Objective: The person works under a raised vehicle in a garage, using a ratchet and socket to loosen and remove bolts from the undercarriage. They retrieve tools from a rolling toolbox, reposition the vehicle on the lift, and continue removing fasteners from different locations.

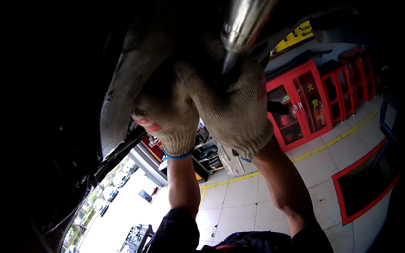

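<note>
Both my hands are raised, in off-white knitted work gloves with blue cuff edging. My left hand (171, 107) is curled beneath a dark, shadowed area, its fingers mostly lost in shadow. Right beside it, and touching it, my right hand (236, 105) is closed, palm side turned away. A shiny metal cylinder (242, 25) with a narrower lower end comes down to the right hand's fingers. A short black bar (278, 108) sticks out past that hand's right side. What either hand grips is too dark to make out.
A grey metal panel edge (114, 118) hangs left of my hands, under a dark overhead mass. Red glass-door cabinets (299, 103) line the right wall. A red-framed dark panel (365, 181) stands at lower right. An open tool case (137, 238) is at lower left, with parked cars (110, 192) outside.
</note>
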Demonstrator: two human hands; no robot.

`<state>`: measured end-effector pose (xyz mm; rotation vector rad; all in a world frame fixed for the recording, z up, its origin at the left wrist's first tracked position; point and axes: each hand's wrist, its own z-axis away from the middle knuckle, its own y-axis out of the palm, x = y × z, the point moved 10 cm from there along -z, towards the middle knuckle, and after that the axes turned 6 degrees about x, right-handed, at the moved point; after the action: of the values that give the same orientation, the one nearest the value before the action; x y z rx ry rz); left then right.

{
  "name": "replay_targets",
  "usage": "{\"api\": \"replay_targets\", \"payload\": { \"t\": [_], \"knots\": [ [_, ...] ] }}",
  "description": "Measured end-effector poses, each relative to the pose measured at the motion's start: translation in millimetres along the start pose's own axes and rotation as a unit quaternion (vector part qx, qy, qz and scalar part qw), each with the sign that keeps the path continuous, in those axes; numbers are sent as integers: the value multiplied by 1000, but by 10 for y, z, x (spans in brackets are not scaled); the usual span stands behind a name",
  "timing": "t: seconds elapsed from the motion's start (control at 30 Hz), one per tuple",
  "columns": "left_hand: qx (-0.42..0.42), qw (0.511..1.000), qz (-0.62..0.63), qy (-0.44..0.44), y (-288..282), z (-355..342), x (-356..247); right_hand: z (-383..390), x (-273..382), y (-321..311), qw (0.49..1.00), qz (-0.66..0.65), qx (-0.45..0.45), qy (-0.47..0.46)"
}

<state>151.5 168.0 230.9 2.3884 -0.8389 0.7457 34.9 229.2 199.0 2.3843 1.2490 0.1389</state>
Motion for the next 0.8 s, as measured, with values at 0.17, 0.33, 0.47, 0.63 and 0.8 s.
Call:
{"api": "replay_targets", "payload": {
  "t": [0.17,0.33,0.47,0.63,0.8],
  "knots": [
    [-68,996,60,20,188,-104,-232,-182,-31,-206,999,37,26,-13],
    [-69,993,89,22,206,37,-26,-93,-101,-98,999,23,37,17],
    [-50,986,156,-32,134,-35,40,-32,-56,-175,998,44,42,28],
    [-12,930,325,-170,34,71,34,44,-102,-293,996,67,47,40],
    [71,957,242,-146,-92,557,-217,-68,78,-492,991,126,38,22]
  ]
}}
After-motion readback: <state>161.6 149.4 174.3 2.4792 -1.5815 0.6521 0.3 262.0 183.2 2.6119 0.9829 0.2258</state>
